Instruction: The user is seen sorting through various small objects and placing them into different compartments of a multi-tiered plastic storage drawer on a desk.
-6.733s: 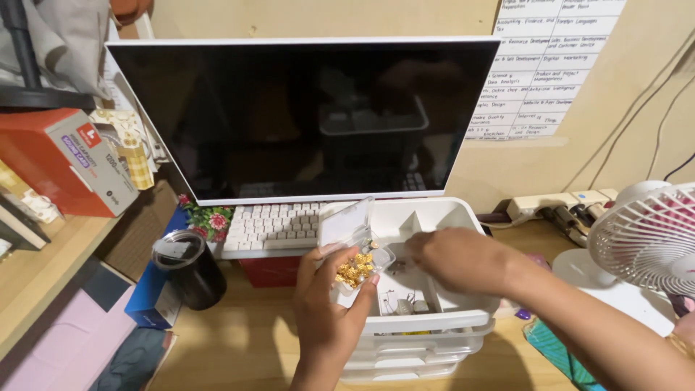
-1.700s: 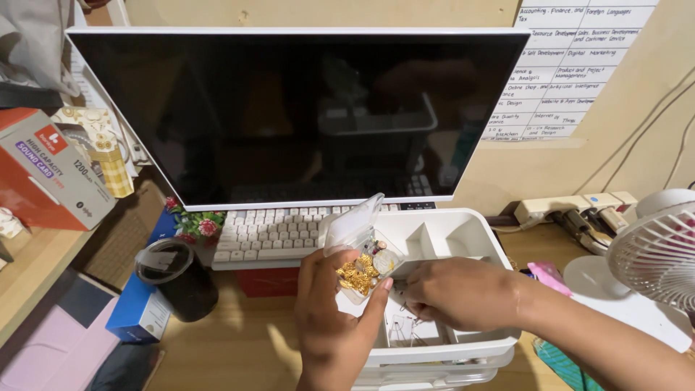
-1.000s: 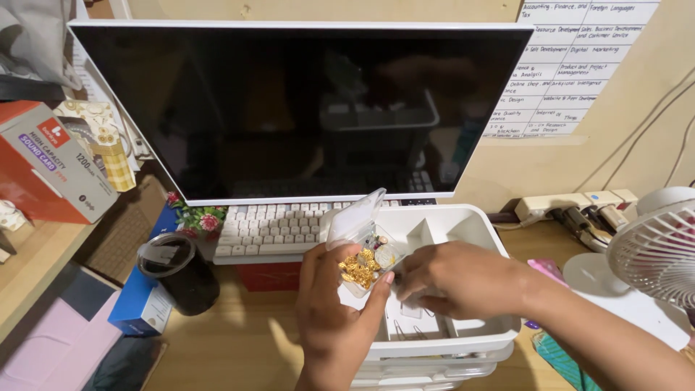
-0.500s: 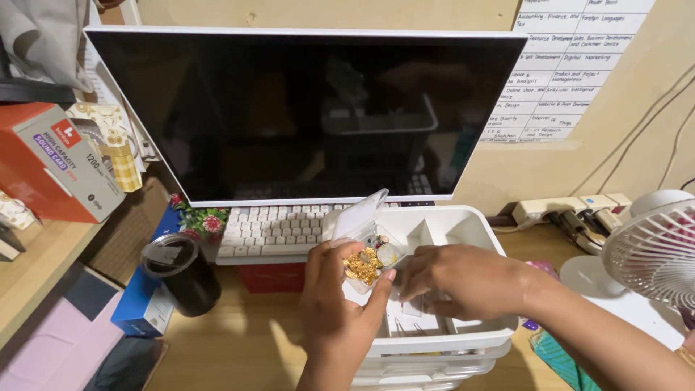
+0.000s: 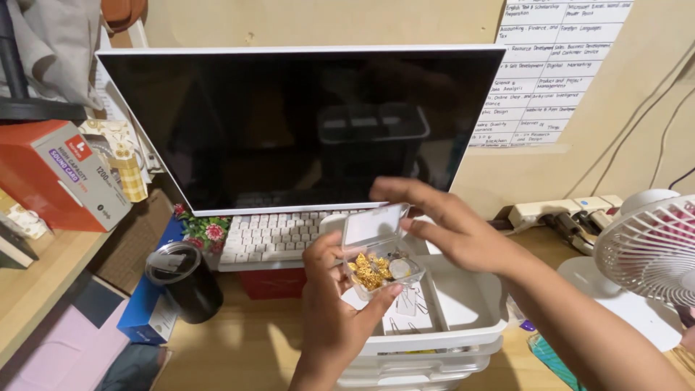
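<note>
— Clear plastic, that small hinged box (image 5: pixel 382 261)? Where is it?

— Yes, see-through, raised over the white drawer organiser (image 5: pixel 463 308) that stands on the wooden counter (image 5: pixel 239 340). Small gold bits (image 5: pixel 368 269) and a pale round piece lie inside it.

— Which of the hands has it?

— The left hand (image 5: pixel 334 308) grips it from below, thumb on the near left side, fingers curled up against the right side. Its lid (image 5: pixel 371 225) stands open, tilted up.

— And the other?

— The right hand (image 5: pixel 441 228) is spread fairly wide and holds nothing; its fingers arch over the lid's top edge, though I cannot tell whether they touch it.

— Anything in the tray under the box?

— A few wire clips (image 5: pixel 409 298) in the narrow middle compartment.

— Around that?

— A white keyboard (image 5: pixel 271 233) just behind, under a dark monitor (image 5: pixel 304 123). A black tumbler (image 5: pixel 184 280) is to the left, and a white desk fan (image 5: pixel 651 246) and a power strip (image 5: pixel 561 210) sit to the right
</note>
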